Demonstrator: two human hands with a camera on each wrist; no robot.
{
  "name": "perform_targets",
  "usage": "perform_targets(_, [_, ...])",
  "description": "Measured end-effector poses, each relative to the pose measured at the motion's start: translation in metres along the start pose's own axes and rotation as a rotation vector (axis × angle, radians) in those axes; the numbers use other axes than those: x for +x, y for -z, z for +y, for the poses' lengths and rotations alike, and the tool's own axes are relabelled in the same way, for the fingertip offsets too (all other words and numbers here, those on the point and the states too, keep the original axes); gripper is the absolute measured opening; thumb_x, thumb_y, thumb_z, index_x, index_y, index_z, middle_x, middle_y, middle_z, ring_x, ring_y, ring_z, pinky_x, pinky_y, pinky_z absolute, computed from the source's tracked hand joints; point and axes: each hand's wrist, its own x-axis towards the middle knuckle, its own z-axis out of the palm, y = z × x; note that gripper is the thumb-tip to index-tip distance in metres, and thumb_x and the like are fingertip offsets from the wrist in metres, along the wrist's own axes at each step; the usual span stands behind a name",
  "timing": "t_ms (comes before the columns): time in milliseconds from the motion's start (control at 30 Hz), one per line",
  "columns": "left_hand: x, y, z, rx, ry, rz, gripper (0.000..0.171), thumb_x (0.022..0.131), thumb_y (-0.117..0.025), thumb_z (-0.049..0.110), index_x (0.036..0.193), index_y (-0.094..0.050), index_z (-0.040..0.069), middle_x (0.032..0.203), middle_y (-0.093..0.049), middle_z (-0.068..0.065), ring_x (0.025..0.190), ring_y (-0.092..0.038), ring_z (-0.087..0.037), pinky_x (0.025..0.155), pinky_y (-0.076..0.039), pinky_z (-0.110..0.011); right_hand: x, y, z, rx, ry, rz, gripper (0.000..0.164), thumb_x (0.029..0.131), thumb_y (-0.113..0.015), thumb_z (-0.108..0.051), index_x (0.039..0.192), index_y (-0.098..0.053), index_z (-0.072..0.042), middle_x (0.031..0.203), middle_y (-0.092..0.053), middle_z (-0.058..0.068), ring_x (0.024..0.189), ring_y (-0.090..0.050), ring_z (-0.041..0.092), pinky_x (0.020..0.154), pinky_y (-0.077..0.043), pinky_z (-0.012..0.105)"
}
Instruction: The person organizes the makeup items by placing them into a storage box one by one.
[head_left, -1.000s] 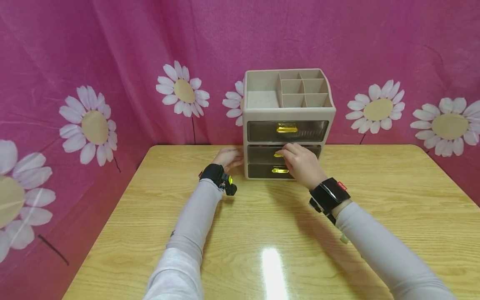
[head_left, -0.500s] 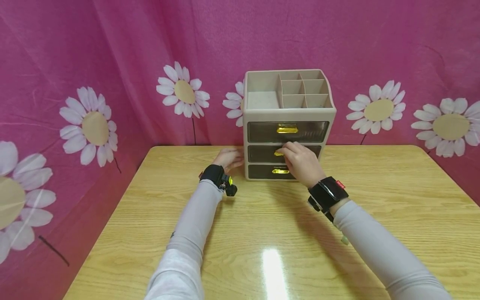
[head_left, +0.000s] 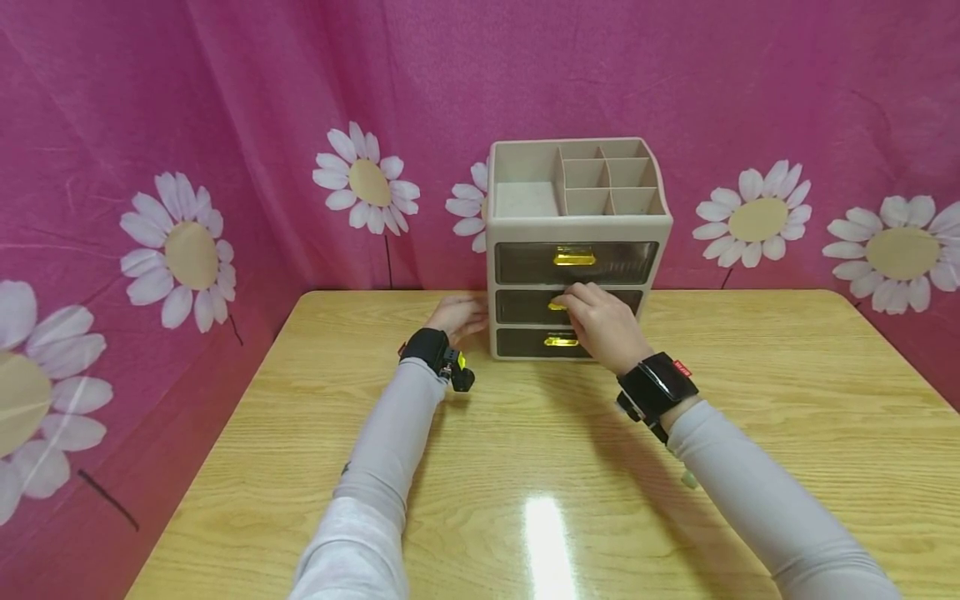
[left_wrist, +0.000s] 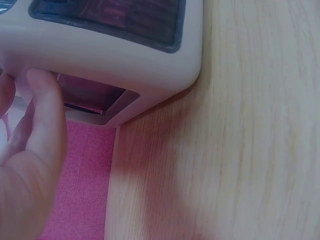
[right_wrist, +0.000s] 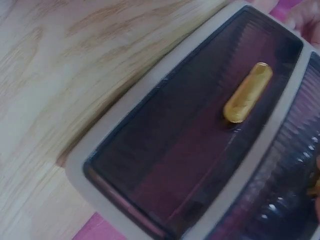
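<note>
Gold handle [head_left: 556, 305] (middle drawer [head_left: 522, 308]) is gripped by the right hand [head_left: 606, 327].

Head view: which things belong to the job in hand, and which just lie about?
Likely the job's:
drawer cabinet, left grip at its side
middle yellow handle, in the right grip

Not involved:
small greenish item by the right sleeve, unidentifiable
flowered curtain, backdrop
</note>
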Motion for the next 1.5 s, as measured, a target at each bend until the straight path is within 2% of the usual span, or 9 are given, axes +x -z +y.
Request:
perform_targets(67, [-0.015,-0.005,0.008,0.001,0.005,0.012,0.027,0.088,-0.054,-0.001,0.114,-0.058,-0.001,0.106,-0.060,-0.015,0.095,-0.060,-0.023,0.084,-0.052,-0.030,-0.001,0.001,-0.002,0.004,-0.007,-0.021,0.028,0.075,-0.063,0.010,0.102,-0.063,0.002,0.094,-0.059,0.012,0.085,-0.055,0.026,0.073,-0.050,0.037])
perform_targets(200, [-0.005,0.001,0.001,-0.010,0.001,0.012,0.030,0.087,-0.055,-0.002,0.117,-0.056,-0.004,0.106,-0.059,-0.017,0.095,-0.059,-0.025,0.084,-0.052,-0.032,-0.005,-0.001,-0.009,0.014,-0.009,-0.029,0.033,0.077,-0.064,0.007,0.109,-0.060,0.003,0.100,-0.057,0.014,0.091,-0.055,0.028,0.081,-0.048,0.041])
perform_targets(433, [0.045,0.017,-0.025,-0.035,-0.021,-0.018,0.022,0.082,-0.062,0.000,0.104,-0.063,-0.002,0.095,-0.063,-0.015,0.084,-0.062,-0.023,0.072,-0.055,-0.030,-0.014,-0.010,-0.021,0.021,0.008,-0.068,0.030,0.075,-0.067,0.006,0.104,-0.062,0.003,0.097,-0.061,0.015,0.088,-0.059,0.028,0.075,-0.052,0.039])
perform_targets(667, [0.064,0.022,-0.037,-0.028,0.007,0.007,0.026,0.085,-0.061,0.004,0.111,-0.061,0.000,0.101,-0.063,-0.013,0.090,-0.062,-0.022,0.078,-0.054,-0.031,-0.022,-0.019,-0.023,0.003,-0.071,-0.211,0.025,0.076,-0.069,0.003,0.101,-0.064,0.003,0.093,-0.060,0.012,0.086,-0.058,0.025,0.071,-0.053,0.035])
perform_targets(733, [0.051,0.018,-0.029,-0.033,-0.001,-0.006,0.026,0.084,-0.062,0.004,0.109,-0.062,-0.001,0.100,-0.063,-0.014,0.088,-0.062,-0.022,0.077,-0.054,-0.030,-0.024,-0.022,-0.022,-0.012,-0.087,-0.240,0.025,0.076,-0.069,0.001,0.101,-0.064,0.003,0.094,-0.060,0.011,0.087,-0.058,0.025,0.072,-0.053,0.035])
perform_targets(933, [-0.039,-0.021,0.026,0.043,0.053,0.062,0.036,0.091,-0.049,-0.001,0.127,-0.049,-0.005,0.117,-0.055,-0.017,0.100,-0.056,-0.023,0.094,-0.046,-0.033,-0.030,-0.032,-0.018,-0.049,-0.091,-0.260,0.025,0.076,-0.069,0.003,0.100,-0.064,0.003,0.096,-0.059,0.013,0.090,-0.057,0.027,0.073,-0.053,0.034])
perform_targets(1033, [-0.067,-0.030,0.043,0.057,0.063,0.059,0.037,0.092,-0.046,-0.001,0.129,-0.045,-0.008,0.116,-0.054,-0.017,0.096,-0.055,-0.020,0.096,-0.044,-0.033,-0.031,-0.035,-0.016,-0.063,-0.070,-0.229,0.025,0.074,-0.070,0.005,0.098,-0.063,0.003,0.094,-0.057,0.012,0.088,-0.056,0.027,0.072,-0.052,0.035])
perform_targets(1167, [-0.085,-0.036,0.054,0.057,0.062,0.047,0.037,0.093,-0.045,-0.002,0.129,-0.044,-0.009,0.121,-0.052,-0.020,0.097,-0.054,-0.020,0.097,-0.043,-0.032,-0.031,-0.040,-0.014,-0.097,-0.045,-0.189,0.024,0.072,-0.070,0.007,0.094,-0.062,0.001,0.091,-0.056,0.012,0.084,-0.054,0.026,0.068,-0.052,0.035])
perform_targets(1500, [-0.082,-0.033,0.052,0.040,0.063,0.037,0.037,0.092,-0.046,-0.002,0.129,-0.045,-0.008,0.122,-0.051,-0.020,0.098,-0.053,-0.021,0.096,-0.044,-0.031,-0.029,-0.045,-0.013,-0.170,-0.023,-0.191,0.027,0.073,-0.070,0.008,0.097,-0.061,-0.001,0.094,-0.055,0.012,0.084,-0.054,0.028,0.059,-0.053,0.037])
